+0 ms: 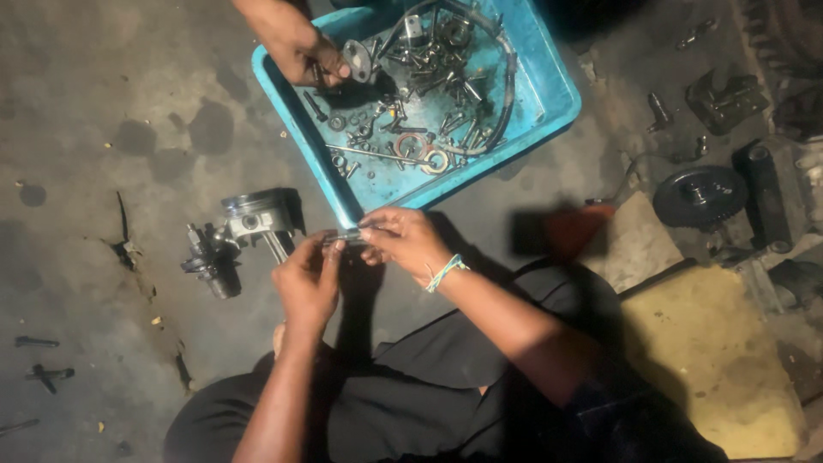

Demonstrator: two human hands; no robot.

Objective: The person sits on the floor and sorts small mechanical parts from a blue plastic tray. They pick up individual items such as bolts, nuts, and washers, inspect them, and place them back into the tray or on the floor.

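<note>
Head view, fingers: pinching a small metal pin [347, 235] from both ends, fingertips [336, 247] clamped tight on it.
Pin: held just above the floor, at the near corner of the blue tray [549, 81].
Handling: looks light, stiff, likely oily and slippery; best gripped at the ends.
Left hand [307, 281]: knuckles up, wrist straight.
Right hand [405, 242]: curled over from the right, thread bracelet [446, 271] on the wrist.
Nearby: piston with connecting rod [253, 219] on the floor; another person's hand [304, 51] holding a small plate in the tray.
</note>
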